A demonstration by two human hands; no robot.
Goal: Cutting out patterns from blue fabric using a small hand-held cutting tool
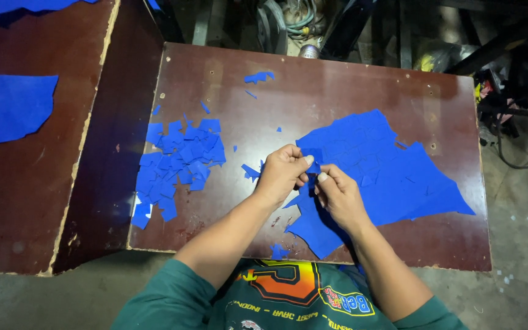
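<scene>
A large, irregular sheet of blue material (386, 171) lies on the right half of a dark brown table (337, 91). My left hand (282, 174) and my right hand (337, 195) meet at the sheet's left edge. Both pinch a small blue piece (314, 167) between thumb and fingers, where it joins the sheet. A pile of several small cut blue pieces (175, 162) lies to the left of my hands. Some loose blue scraps (259, 77) sit further back on the table.
A second brown table (25, 183) stands at the left, carrying another blue sheet (7, 107). Cables and dark machine parts (508, 79) crowd the floor at the back and right. A small blue scrap (278, 250) lies near the table's front edge.
</scene>
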